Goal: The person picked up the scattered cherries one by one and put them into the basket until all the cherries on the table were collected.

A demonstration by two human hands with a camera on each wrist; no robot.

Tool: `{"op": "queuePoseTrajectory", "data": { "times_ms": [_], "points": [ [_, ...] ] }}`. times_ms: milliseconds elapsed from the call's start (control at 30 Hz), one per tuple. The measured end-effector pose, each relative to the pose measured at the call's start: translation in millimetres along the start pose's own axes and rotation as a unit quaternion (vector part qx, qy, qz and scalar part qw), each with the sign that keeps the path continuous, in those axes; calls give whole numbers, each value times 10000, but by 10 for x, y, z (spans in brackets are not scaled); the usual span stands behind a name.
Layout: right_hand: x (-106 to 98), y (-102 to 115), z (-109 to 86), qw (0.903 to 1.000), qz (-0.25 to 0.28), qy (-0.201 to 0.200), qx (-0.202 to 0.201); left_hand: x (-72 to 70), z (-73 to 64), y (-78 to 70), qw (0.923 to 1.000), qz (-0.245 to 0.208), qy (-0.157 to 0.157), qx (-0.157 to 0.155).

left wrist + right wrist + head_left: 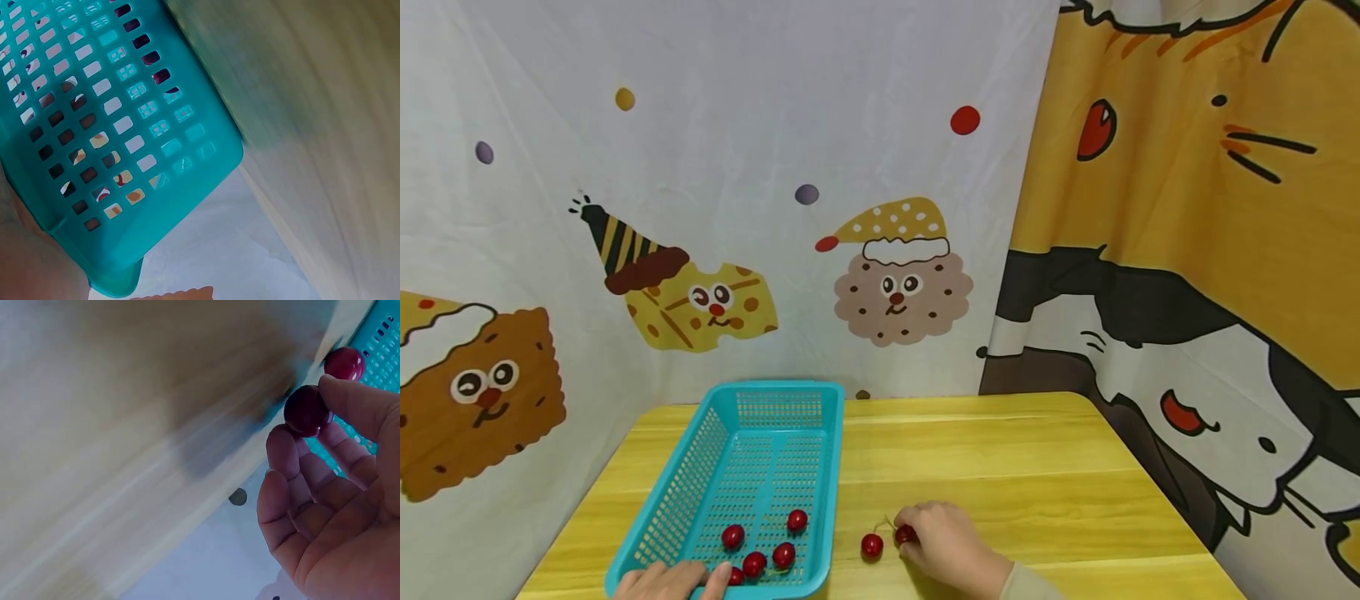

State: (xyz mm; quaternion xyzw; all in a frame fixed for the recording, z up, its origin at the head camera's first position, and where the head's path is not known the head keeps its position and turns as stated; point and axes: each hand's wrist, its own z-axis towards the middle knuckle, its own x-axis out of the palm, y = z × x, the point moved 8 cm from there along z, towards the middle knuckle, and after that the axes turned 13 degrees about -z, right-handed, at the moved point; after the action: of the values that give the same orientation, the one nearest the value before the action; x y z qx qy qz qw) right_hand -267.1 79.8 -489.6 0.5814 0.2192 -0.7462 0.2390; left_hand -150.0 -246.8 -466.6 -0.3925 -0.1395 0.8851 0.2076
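On the table stands a turquoise plastic basket [837, 500] with several red cherries [733, 537] near its close end. My left hand [670, 581] holds the basket's near rim, the fingers lying over the edge; its lower part is out of frame. In the left wrist view only a bit of that hand [37, 262] shows beside the basket wall [187, 187]. Right of the basket, my right hand [947, 542] pinches a cherry [306, 411] between thumb and fingertips. Another cherry [872, 547] rests on the table just left of it, a pale stem between the two.
The yellow wood-grain table [1000, 467] reaches back to a white curtain [715, 125] printed with cartoon food. A yellow curtain [1157, 183] with cartoon animals hangs along the right side. The basket's long right wall stands between the right hand and the cherries inside.
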Motion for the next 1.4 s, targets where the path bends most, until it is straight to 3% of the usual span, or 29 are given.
{"op": "queuePoseTrajectory", "data": {
  "times_ms": [167,333,433,567,733,867,967,1167,1267,1400],
  "points": [
    [-172,-43,120,9996,195,-197,14,1,-3,45,9995,-124,-192,216],
    [-451,-4,387,9984,471,-270,151,-6,-27,67,9970,-229,-399,617],
    [-631,127,603,9971,630,-415,126,-7,-45,73,9956,-246,-449,784],
    [-743,418,918,9956,771,-511,-136,0,-51,87,9957,-266,-443,773],
    [-579,859,1240,9926,969,-186,-712,17,-58,90,9948,-299,-506,837],
    [-380,1187,1361,9887,1045,57,-1075,21,-73,67,9892,-389,-831,1144],
    [-261,1372,1413,9893,813,306,-1172,5,-70,36,9848,-460,-1050,1304],
    [-118,1486,1477,9923,18,757,-980,45,-18,50,9955,-191,-549,744],
    [-75,1506,1473,9910,-487,759,-992,57,-7,61,9982,-49,-336,489],
    [-22,1530,1464,9883,-870,714,-1032,53,-11,58,9989,8,-254,392]
  ]
}}
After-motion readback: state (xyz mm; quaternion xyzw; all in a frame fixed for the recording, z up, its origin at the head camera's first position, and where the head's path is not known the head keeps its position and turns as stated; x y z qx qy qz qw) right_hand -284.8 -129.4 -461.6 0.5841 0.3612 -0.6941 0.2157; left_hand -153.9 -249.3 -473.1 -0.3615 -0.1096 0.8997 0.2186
